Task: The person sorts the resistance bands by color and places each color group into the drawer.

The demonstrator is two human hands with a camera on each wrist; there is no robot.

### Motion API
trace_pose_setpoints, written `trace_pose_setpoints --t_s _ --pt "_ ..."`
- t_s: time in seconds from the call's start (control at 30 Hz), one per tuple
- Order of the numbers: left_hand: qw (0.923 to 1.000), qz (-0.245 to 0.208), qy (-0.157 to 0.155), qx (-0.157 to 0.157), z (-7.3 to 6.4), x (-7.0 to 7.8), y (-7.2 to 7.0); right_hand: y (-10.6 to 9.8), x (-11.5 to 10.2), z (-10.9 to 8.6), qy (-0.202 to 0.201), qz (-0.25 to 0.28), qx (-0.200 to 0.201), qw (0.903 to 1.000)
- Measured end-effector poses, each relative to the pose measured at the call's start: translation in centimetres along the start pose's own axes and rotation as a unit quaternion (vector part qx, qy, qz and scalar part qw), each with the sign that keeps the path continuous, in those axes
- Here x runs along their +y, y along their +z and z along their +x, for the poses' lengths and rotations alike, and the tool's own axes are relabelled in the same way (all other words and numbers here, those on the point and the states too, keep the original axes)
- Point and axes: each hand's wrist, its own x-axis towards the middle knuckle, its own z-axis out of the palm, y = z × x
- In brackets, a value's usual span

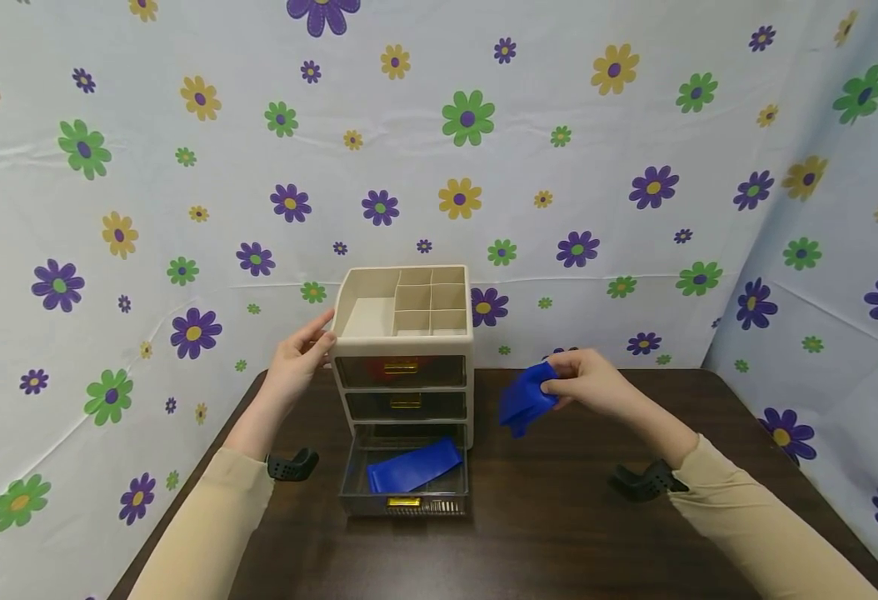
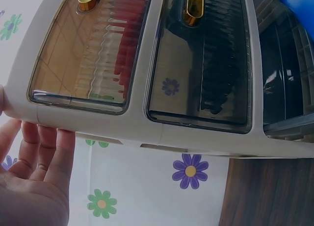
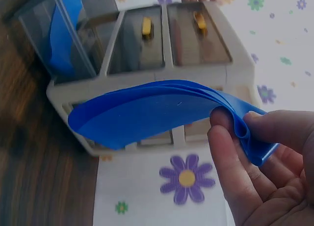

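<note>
A cream desktop drawer unit (image 1: 405,342) stands on the dark table with its bottom clear drawer (image 1: 356,479) pulled out. In that drawer lies a flat blue rubbery strip (image 1: 415,467). At the unit's upper left edge, my left hand (image 1: 298,362) touches the side; in the left wrist view its fingers (image 2: 58,152) look fairly straight. To the right of the unit, my right hand (image 1: 589,379) pinches a folded blue exercise band (image 3: 152,108) between thumb and fingers, above the table. Its layers hang loosely from the grip.
Two upper drawers, the top one (image 1: 367,371) and the middle one (image 1: 364,406), are closed and have gold handles. Red items show through the top front. An open organizer tray (image 1: 367,317) with compartments tops the unit. Behind the table (image 1: 559,517) hangs a flowered cloth (image 1: 529,150).
</note>
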Motion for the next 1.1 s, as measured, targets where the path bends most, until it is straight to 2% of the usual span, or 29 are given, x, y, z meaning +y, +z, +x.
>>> trace_pose_setpoints --t_s 0.17,0.4,0.47,0.53,0.6,0.67,0.77,1.1 --pt "0.9999 0.008 0.002 -0.005 -0.7 1.4 0.1 1.9 -0.9 0.7 -0.015 0.004 -0.029 0.9995" --pt "1.0 -0.005 -0.006 0.005 0.4 -0.8 -0.2 4.6 -2.2 1.7 -0.021 0.024 -0.052 0.9982" --pt "0.9999 -0.005 -0.011 0.004 0.4 -0.6 -0.1 5.4 -2.6 1.9 -0.025 0.025 -0.056 0.9978" --pt "0.9999 -0.008 -0.015 0.001 -0.1 0.5 0.1 6.0 -3.0 2.2 -0.033 0.03 -0.061 0.9971" --pt "0.9999 -0.005 -0.016 -0.001 -0.1 0.6 0.1 6.7 -3.5 2.5 -0.04 0.036 -0.068 0.9962" --pt "0.9999 -0.002 -0.014 0.001 -0.1 0.4 0.1 7.5 -3.8 2.9 -0.048 0.042 -0.078 0.9949" --pt "1.0 -0.002 -0.008 0.005 0.4 -0.9 0.0 8.6 -4.2 3.6 -0.06 0.044 -0.093 0.9929" --pt "0.9999 0.001 -0.01 0.007 0.5 -1.0 -0.1 13.8 -4.5 6.0 -0.06 0.075 -0.13 0.9869"
